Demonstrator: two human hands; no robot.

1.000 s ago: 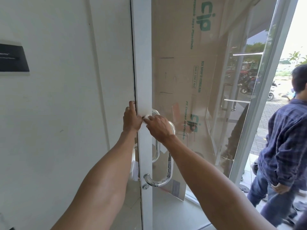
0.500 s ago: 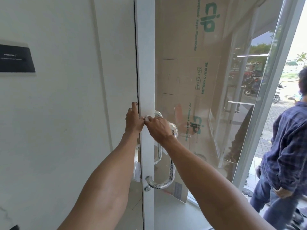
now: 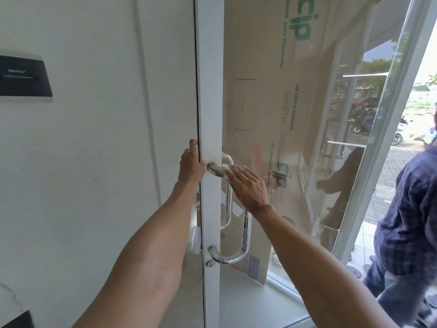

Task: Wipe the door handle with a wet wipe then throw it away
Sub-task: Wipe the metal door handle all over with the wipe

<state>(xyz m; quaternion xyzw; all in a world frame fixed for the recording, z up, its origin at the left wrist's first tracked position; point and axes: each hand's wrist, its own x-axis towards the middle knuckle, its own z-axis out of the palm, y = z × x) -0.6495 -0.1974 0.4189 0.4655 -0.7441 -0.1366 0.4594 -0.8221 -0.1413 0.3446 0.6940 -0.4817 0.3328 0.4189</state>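
Note:
A chrome D-shaped door handle (image 3: 246,233) is fixed to the white frame (image 3: 210,91) of a glass door. My right hand (image 3: 248,185) wraps the handle's upper bend and presses a white wet wipe (image 3: 226,168) against it; only a corner of the wipe shows past my fingers. My left hand (image 3: 190,165) grips the door's edge beside the handle's top mount, fingers curled around the frame.
A white wall (image 3: 94,162) with a black plaque (image 3: 23,76) lies to the left. Cardboard (image 3: 272,102) leans behind the glass. A person in a blue plaid shirt (image 3: 411,221) stands at the right by the open doorway.
My right hand has slid from the handle's top mount rightward onto the upper bend, uncovering the mount. The left hand has stayed on the door edge.

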